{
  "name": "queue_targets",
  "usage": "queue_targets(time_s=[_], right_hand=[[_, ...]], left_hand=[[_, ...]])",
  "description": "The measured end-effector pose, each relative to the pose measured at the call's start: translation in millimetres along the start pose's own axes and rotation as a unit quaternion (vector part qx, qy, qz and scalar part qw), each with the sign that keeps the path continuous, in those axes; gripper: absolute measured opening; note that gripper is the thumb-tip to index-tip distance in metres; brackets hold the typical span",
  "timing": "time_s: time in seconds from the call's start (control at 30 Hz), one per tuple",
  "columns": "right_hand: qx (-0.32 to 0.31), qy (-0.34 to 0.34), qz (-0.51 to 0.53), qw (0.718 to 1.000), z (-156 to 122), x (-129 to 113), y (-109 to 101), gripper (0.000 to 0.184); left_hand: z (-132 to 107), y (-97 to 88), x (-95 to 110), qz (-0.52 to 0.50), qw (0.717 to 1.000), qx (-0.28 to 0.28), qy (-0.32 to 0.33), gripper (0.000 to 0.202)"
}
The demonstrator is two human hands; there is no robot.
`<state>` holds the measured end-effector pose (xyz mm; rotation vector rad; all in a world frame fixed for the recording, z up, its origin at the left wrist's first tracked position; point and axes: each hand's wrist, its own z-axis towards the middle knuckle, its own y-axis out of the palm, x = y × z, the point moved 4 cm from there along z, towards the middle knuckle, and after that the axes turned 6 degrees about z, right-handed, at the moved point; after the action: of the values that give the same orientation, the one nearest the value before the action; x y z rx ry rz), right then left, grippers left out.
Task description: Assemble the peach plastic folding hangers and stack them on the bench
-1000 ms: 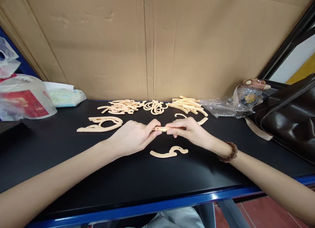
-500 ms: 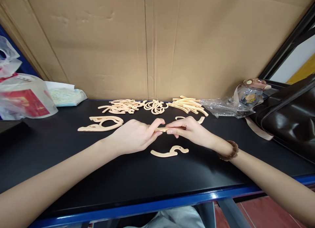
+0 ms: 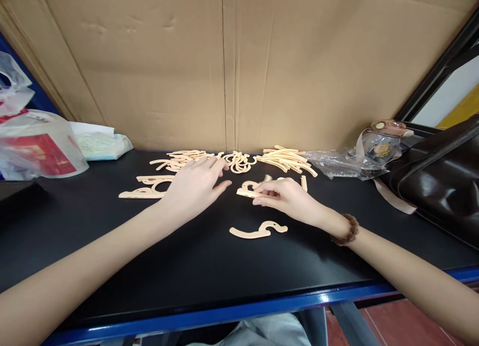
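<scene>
Beige plastic pieces that look like folding clothes hanger parts lie about my hands. My right hand (image 3: 286,195) pinches a hanger part (image 3: 245,192) with a curved hook shape behind it. My left hand (image 3: 198,184), holding nothing, reaches over the table with thumb and fingers apart, just in front of the piles. It partly covers a joined hanger (image 3: 140,193) lying to its left. Nearer to me lies a single S-shaped hanger part (image 3: 258,231). Another beige piece (image 3: 304,182) shows behind my right hand, partly hidden.
Along the back lie a left pile of hanger parts (image 3: 183,159), a middle pile of curved hooks (image 3: 238,163) and a right pile of long arms (image 3: 286,159). Clear plastic wrap (image 3: 337,164), a black bag (image 3: 441,181) and a plastic bag (image 3: 41,146) flank them. Cardboard (image 3: 149,67) stands behind.
My left hand has let go of the held part and moved up and left towards the piles, its fingers opening. My right hand keeps its grip, and more of the part now shows.
</scene>
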<state>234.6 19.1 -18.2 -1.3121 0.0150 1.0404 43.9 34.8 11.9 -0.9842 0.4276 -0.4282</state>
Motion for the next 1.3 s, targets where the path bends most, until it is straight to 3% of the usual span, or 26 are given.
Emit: queue_targets(time_s=[0.13,0.23,0.3,0.53,0.67,0.8,0.97,1.3], right_hand=[[0.01,-0.074,-0.046,0.996,-1,-8,2,0.02],[0.014,-0.107,-0.088,0.99,-1,-13,4,0.02],[0.024,-0.111,-0.113,0.987,-2,-16,3,0.025],[0.071,-0.022,-0.111,0.991,0,-8,-20,0.036],[0.068,0.022,-0.176,0.982,2,5,-35,0.032],[0.004,0.018,-0.214,0.977,2,11,-33,0.035],[-0.065,-0.025,-0.167,0.983,1,9,-18,0.036],[-0.117,-0.078,-0.15,0.979,-5,-12,1,0.037]], left_hand=[[-5,10.2,7,-0.178,0.978,-0.11,-0.023,0.048],[-9,15.9,19,-0.217,0.963,-0.157,0.016,0.061],[-9,17.2,23,-0.222,0.96,-0.165,0.031,0.055],[-3,15.2,5,-0.206,0.961,-0.179,0.043,0.029],[-3,18.2,-6,-0.152,0.966,-0.203,0.056,0.027],[-3,18.5,-10,-0.108,0.972,-0.189,0.092,0.031],[-3,18.9,-13,-0.093,0.974,-0.167,0.118,0.036],[-5,25.9,-10,-0.08,0.983,-0.117,0.116,0.042]])
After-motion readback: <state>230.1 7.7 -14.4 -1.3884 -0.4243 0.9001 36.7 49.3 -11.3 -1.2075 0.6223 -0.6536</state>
